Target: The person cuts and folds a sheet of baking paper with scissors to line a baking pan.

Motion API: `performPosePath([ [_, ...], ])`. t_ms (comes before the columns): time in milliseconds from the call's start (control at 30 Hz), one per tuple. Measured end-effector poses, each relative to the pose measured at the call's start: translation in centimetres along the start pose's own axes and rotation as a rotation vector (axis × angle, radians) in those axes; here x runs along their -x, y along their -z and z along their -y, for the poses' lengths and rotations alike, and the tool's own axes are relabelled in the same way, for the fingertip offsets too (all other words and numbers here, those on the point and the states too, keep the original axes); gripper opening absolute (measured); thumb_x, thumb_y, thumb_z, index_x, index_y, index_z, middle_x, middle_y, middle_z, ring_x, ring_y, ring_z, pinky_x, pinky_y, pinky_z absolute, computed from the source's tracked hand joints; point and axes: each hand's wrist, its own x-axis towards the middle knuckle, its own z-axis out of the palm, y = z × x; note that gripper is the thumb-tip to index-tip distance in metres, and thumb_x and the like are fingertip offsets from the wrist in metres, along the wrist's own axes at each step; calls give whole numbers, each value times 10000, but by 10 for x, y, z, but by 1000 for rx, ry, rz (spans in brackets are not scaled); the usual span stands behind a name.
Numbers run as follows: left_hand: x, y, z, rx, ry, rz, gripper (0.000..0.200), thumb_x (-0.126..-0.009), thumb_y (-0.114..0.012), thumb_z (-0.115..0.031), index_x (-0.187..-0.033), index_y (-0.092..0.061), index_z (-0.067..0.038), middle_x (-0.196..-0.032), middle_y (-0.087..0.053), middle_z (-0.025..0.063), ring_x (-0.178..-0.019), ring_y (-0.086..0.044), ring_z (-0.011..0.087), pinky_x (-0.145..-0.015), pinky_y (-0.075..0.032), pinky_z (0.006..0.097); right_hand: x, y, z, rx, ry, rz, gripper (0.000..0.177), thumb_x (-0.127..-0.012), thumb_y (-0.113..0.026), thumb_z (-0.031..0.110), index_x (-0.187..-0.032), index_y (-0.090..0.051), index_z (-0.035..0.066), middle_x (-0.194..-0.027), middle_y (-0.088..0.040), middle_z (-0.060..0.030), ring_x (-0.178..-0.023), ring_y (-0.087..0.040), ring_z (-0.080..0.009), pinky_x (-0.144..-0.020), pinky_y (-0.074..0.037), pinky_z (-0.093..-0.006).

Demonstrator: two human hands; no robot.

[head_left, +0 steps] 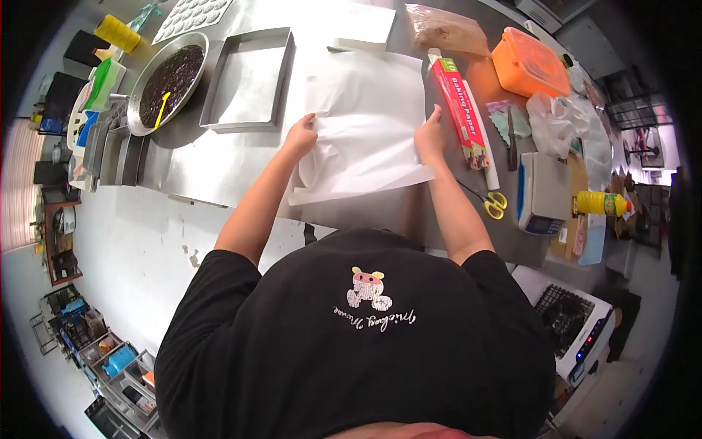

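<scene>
A sheet of white baking paper [369, 121] lies spread in front of me, its lower edge lifting and curling toward my body. My left hand [300, 139] pinches its left edge, thumb on top. Opposite it, my right hand [431, 137] grips the right edge with the thumb pointing up. Left of the sheet stands a square metal baking tin [281, 77]. To the right of my right hand lies a red and green baking paper box [461, 110], with a white roll [491, 172] alongside.
A round pan [203, 55] of dark mixture holds a yellow spatula [161, 110] at left. Yellow-handled scissors [496, 205], a kitchen scale [545, 194], an orange container [530, 62] and a yellow bottle [601, 203] are at right. The steel table's [197, 164] front edge runs before me.
</scene>
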Motion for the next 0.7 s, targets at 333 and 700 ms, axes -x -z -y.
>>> performPosePath([
  [333,101,-24,-24,-596,-833,223,522,-766,-649,-283,-1226,-527,-69,-1278,-467,150,-1185,-435,336,-990,-332,493,7,-34,-29,106,273,-148,553,-818,-450,69,-1337,-265,123,-984,-620,-231,-752,-615,-413,-643,-484,-522],
  [700,135,-38,-14,-896,-798,515,261,-761,-625,-252,-937,-601,-60,-1036,-593,108,-1075,-528,292,-1002,-337,503,8,-18,-39,377,850,-393,423,-771,-542,69,-1173,-536,201,-938,-588,-80,-983,-545,-256,-838,-450,-432],
])
